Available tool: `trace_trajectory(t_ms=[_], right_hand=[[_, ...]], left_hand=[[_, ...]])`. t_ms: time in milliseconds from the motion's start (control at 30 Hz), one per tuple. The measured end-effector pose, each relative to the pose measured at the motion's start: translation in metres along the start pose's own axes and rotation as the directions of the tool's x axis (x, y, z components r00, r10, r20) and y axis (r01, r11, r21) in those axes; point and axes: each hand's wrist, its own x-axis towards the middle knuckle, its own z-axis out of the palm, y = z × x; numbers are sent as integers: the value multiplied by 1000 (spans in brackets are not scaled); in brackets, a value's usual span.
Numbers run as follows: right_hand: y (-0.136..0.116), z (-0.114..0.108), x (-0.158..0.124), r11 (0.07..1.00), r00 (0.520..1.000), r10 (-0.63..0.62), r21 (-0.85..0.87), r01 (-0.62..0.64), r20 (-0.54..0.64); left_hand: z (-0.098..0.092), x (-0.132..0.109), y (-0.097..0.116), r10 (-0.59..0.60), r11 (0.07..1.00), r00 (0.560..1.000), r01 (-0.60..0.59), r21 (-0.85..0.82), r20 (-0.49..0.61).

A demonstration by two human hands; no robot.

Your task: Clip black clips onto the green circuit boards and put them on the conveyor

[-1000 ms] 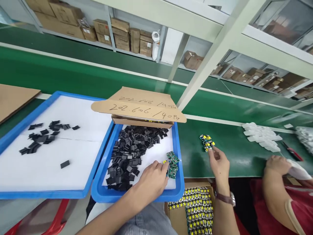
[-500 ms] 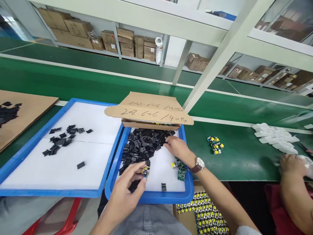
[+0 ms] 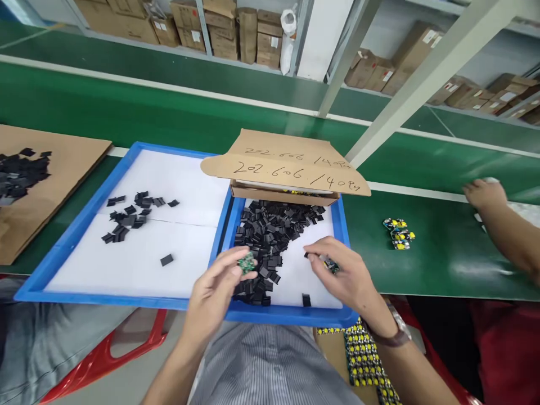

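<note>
My left hand (image 3: 213, 289) pinches a small green circuit board (image 3: 246, 262) between thumb and fingers, over the near-left part of the blue tray (image 3: 291, 316). A small black plastic piece (image 3: 306, 255) sits between the thumb and forefinger of my right hand (image 3: 348, 275), above the tray's white lining. Partly hidden under that hand are more circuit boards (image 3: 331, 265). A heap of black plastic pieces (image 3: 270, 236) covers the tray's left and far side, between my hands. One loose black piece (image 3: 306, 300) lies close to the near rim.
Left of it, a second blue-rimmed tray (image 3: 185, 242) holds scattered black pieces. A marked cardboard box (image 3: 287, 169) stands at the back. Boards with yellow parts (image 3: 399, 233) lie on the green table; more fill a carton (image 3: 365, 360) below. A co-worker's hand (image 3: 485, 194) reaches in at right.
My right hand has drawn back from the heap toward me, now with a black piece in its fingertips. The board in my left hand now shows its green face. The co-worker's hand has moved farther away.
</note>
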Motion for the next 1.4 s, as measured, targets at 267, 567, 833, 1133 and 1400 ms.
trace_trajectory(t_ms=[267, 567, 833, 1133, 1400], right_hand=[[-35, 21, -8, 935, 998, -35, 350, 51, -52], [-18, 26, -43, 844, 945, 260, 523, -123, -198], [-21, 31, -56, 901, 955, 188, 426, -75, -230], [-20, 28, -57, 926, 969, 100, 377, -8, -224], [-24, 26, -59, 958, 982, 20, 286, 35, -188]], left_hand=[[40, 7, 2, -13, 991, 913, -42, 125, 407], [38, 0, -20, -158, 975, 902, 207, -81, 402], [49, -2, -16, -216, 966, 855, 257, -24, 471], [47, -9, -23, -223, 975, 888, 195, 110, 402], [46, -10, -19, -165, 978, 892, 94, 186, 421]])
